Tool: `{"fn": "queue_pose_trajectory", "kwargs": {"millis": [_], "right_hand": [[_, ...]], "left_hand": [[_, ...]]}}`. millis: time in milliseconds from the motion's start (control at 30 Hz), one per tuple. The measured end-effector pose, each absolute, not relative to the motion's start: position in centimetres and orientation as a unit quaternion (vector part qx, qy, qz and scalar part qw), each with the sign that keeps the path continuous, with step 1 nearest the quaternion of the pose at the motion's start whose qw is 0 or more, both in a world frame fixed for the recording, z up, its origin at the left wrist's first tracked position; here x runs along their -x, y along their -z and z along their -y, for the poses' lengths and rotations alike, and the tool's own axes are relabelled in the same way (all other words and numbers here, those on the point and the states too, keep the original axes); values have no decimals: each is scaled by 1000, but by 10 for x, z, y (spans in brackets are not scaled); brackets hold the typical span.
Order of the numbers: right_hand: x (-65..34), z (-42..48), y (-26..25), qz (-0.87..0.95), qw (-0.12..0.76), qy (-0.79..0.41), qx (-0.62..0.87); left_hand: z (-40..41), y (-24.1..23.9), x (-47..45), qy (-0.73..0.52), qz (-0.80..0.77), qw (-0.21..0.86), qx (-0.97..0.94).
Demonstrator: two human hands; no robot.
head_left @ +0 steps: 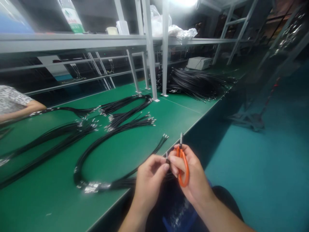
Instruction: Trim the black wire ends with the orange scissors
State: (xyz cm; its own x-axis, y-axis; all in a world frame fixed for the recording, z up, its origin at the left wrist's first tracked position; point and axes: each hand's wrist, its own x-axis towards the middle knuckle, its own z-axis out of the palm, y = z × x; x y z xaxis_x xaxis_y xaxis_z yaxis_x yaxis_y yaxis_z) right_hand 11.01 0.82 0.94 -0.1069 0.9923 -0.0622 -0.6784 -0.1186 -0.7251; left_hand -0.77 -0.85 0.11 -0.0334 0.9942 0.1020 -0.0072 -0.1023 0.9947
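Note:
My left hand point(151, 180) pinches the end of a black cable point(167, 160) just past the front edge of the table. Close against it, my right hand point(190, 174) holds orange-handled scissors point(184, 175), their short metal tip pointing up and away, while its thumb and fingers also meet at the cable end. That cable comes from a black cable bundle point(96, 146), which curves over the green tabletop and is wrapped near its bend. A few strands with pale tips point(165, 137) stick out beyond my left hand.
More black cable bundles point(48, 138) lie to the left on the green table point(60, 206). A large cable pile point(195, 82) sits behind white shelf posts point(164, 58). A person's arm point(33, 106) rests at the far left. Below my hands is something blue point(178, 219).

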Motion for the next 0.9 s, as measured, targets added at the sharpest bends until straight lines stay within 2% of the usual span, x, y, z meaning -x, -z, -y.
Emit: {"fn": "queue_pose_trajectory", "kwargs": {"millis": [167,333,633,733,900], "right_hand": [[-119,-8,-8,366,637,-565,376],[-119,-6,-7,507,596,-475,402],[-120,-3,20,571,613,-263,479],[-129,8,19,564,584,-322,486],[-136,30,6,495,470,-600,417]], "left_hand": [[7,0,11,-526,-492,464,-515],[7,-2,10,-523,-483,472,-520],[10,-1,12,-542,-487,471,-497],[9,0,15,-548,-492,464,-492],[8,2,12,-567,-508,431,-485]]}}
